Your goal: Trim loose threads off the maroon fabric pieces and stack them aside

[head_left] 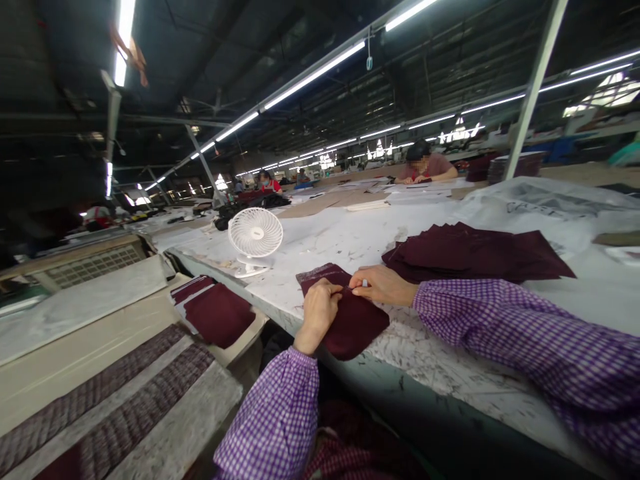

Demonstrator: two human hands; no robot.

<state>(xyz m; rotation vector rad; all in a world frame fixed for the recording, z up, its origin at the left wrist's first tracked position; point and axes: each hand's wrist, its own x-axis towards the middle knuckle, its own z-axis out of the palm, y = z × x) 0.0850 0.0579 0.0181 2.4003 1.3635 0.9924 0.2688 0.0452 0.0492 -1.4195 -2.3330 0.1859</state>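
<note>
A dark maroon fabric piece (356, 328) lies at the table's near edge, part of it hanging over the side. My left hand (320, 308) pinches it near its middle, thumb and fingers pressed together. From the right, my right hand (384, 285) grips the same fabric close to the left fingertips, with a pale band around one finger. Both sleeves are purple-and-white checked. Beyond the right forearm, a fanned pile of maroon fabric pieces (470, 253) rests on the table. Whatever lies between the fingertips is too small to make out.
A small white fan (255, 233) stands on the white-topped table (320, 240). To the left, a lower surface holds a maroon stack (220, 313) and rows of layered pieces (145, 407). A clear plastic sheet (550, 200) lies at right. A co-worker (425, 163) leans over the far side.
</note>
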